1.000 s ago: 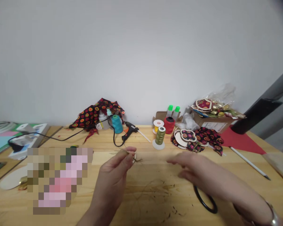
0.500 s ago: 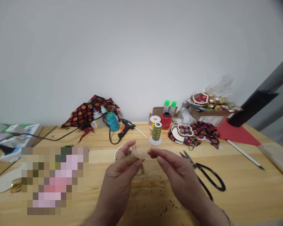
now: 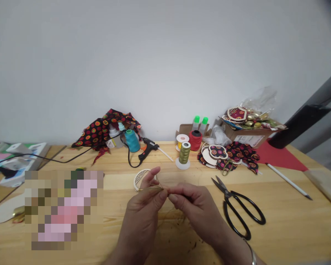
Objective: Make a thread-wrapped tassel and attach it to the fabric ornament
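Between the thumb and forefinger of my left hand (image 3: 143, 215) is a small bunch of thin olive-gold threads (image 3: 153, 189). One left finger is raised, with a strand looping near it. My right hand (image 3: 197, 208) pinches at the threads, its fingertips touching those of the left; the exact grip point is hidden. Just behind the left hand lies a round wooden openwork piece (image 3: 140, 179), partly covered by the fingers. Black-handled scissors (image 3: 228, 194) lie part-open to the right of my right hand. Beyond the hands an olive thread cone (image 3: 185, 154) stands upright.
Along the wall are patterned fabric (image 3: 95, 134), a teal thread cone (image 3: 132, 141), a glue gun (image 3: 149, 149), a red thread cone (image 3: 195, 141) and a filled cardboard box (image 3: 248, 137). Fabric-covered wooden shapes (image 3: 217, 151) and a white pencil (image 3: 288, 180) lie right. A blurred patch hides part of the left.
My right hand has moved left and closed its fingertips on the threads by my left fingers. The scissors show more fully now. My left hand keeps its pinch.
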{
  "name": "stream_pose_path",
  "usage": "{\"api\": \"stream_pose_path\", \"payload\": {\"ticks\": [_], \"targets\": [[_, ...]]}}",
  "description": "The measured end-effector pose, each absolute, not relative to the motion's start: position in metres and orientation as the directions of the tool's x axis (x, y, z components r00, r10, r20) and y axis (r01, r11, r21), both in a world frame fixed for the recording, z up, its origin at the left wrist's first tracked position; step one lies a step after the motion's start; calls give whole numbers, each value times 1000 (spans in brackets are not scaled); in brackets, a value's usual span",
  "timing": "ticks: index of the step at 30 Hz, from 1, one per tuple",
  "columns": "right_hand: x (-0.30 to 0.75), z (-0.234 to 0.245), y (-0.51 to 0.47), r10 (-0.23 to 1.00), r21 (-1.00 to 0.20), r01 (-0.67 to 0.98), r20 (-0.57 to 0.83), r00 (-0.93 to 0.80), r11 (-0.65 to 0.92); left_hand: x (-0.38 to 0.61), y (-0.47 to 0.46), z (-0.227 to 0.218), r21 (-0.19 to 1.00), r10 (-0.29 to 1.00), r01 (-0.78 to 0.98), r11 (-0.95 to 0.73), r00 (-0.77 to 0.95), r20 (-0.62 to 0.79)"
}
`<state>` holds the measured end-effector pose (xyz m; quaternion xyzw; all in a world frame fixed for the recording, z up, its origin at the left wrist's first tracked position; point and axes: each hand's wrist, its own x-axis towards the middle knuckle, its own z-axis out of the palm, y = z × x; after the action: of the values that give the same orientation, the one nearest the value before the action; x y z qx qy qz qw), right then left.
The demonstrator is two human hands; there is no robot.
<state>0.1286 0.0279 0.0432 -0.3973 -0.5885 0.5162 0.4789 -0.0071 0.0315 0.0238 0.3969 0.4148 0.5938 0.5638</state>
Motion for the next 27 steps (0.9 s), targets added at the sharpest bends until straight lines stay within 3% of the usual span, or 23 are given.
{"api": "stream_pose_path", "payload": {"ticks": [9, 16, 22, 27], "targets": [[158, 23, 28, 997, -973, 217, 76, -24, 79, -13, 33, 23, 859, 977, -503, 94, -119, -177], [178, 13, 26, 997, -949, 308, 76, 22, 66, -22, 31, 13, 826, 929, -536, 175, -187, -318], [176, 10, 30, 983, -898, 406, 183, -11, 171, -32, 27, 5, 756, 942, -625, 193, -97, -321], [173, 13, 33, 973, -863, 452, 227, -51, 225, -57, 31, 6, 765, 942, -629, 138, -156, -298]]}}
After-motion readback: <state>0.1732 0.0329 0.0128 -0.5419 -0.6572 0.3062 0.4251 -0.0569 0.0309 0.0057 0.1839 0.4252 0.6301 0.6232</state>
